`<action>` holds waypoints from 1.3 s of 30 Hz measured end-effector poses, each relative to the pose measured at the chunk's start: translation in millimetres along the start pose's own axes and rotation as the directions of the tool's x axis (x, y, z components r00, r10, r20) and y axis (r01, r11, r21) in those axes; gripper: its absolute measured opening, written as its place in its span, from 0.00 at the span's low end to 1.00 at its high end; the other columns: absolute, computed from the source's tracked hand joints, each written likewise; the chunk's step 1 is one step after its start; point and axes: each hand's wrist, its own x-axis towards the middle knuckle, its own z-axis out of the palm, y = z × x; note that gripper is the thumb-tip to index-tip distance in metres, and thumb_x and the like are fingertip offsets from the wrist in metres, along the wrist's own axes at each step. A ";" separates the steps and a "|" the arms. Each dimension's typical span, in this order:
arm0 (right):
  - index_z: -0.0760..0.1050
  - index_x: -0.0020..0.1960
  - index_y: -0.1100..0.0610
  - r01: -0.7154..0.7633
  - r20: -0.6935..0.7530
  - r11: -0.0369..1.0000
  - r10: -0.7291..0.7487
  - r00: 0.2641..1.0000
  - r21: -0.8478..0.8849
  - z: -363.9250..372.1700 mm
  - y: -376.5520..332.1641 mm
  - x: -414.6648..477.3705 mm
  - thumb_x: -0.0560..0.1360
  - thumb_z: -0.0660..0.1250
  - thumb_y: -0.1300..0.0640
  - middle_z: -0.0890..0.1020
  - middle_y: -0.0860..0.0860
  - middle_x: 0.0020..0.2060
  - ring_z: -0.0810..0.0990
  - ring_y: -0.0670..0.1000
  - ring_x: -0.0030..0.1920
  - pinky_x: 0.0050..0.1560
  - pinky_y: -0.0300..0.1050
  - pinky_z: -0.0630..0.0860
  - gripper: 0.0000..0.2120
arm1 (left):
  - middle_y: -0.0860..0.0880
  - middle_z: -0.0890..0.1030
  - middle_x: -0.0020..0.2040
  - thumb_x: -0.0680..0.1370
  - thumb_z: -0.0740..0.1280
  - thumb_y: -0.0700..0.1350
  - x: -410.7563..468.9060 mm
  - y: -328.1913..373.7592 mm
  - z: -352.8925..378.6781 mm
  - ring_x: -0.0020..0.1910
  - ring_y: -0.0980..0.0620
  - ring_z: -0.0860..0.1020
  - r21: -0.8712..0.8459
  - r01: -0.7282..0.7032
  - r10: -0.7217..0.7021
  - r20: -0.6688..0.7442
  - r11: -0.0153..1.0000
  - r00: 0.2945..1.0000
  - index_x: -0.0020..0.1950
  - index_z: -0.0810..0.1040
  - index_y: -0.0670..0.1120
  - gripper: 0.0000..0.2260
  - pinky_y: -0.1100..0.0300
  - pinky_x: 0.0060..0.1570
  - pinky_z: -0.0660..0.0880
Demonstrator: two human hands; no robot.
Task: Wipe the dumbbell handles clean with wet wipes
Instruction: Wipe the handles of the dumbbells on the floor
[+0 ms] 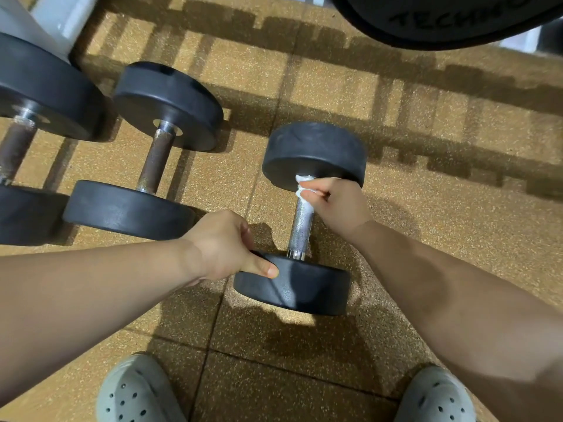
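The floor [426,208] is laid with tan, speckled rubber tiles, with dark seams running between them. Long barred shadows fall across its far half, and a bright patch of light sits just beside the near end of the dumbbell [304,287].

This dumbbell lies on the floor in the middle of the view, with one black head towards the person and the other away. Its knurled steel handle [300,229] is bright. The right hand [335,202] is curled round the far end of the handle, with a white wet wipe [301,181] bunched under its fingers right against the far head. The left hand [219,245] grips the rim of the near head, with the thumb laid across its top.

To the left a second dumbbell [152,166] lies on the floor, its handle brown and dull. A third dumbbell [39,86] is cut off by the left edge. Behind that one a white frame [54,16] rises out of the top left corner. At the top right hangs the edge of a large black weight plate [441,22] with raised lettering, only partly readable. At the bottom edge, two grey perforated clogs [137,391] stand on the tiles, one on each side.
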 end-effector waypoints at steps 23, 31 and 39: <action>0.86 0.51 0.51 0.374 0.144 0.923 -0.360 0.922 -0.086 6.2 8.3 -22.0 0.79 0.67 0.49 0.85 0.47 0.40 0.81 0.47 0.39 0.44 0.45 0.79 0.10 | 0.49 0.84 0.38 0.56 0.85 0.60 1.6 -1.3 1.2 0.39 0.50 0.80 -0.013 0.008 -0.008 0.004 1.000 1.000 0.40 0.82 0.45 0.25 0.53 0.43 0.80; 0.85 0.56 0.52 0.382 0.134 0.923 -0.373 0.918 -0.048 2.8 7.5 -35.1 0.79 0.69 0.53 0.80 0.41 0.38 0.75 0.39 0.37 0.42 0.30 0.71 0.09 | 0.49 0.84 0.39 0.56 0.85 0.60 2.9 -4.1 1.3 0.44 0.49 0.83 -0.012 -0.001 0.001 0.000 1.000 1.000 0.41 0.82 0.46 0.24 0.52 0.44 0.80; 0.82 0.60 0.45 0.050 -0.088 0.997 -0.055 0.995 -0.053 1.8 -1.0 1.7 0.81 0.65 0.47 0.85 0.45 0.54 0.82 0.45 0.50 0.55 0.42 0.79 0.12 | 0.51 0.81 0.34 0.56 0.85 0.59 5.6 -3.3 -1.0 0.33 0.54 0.75 -0.033 0.019 -0.018 0.036 0.999 0.999 0.40 0.81 0.45 0.24 0.61 0.33 0.72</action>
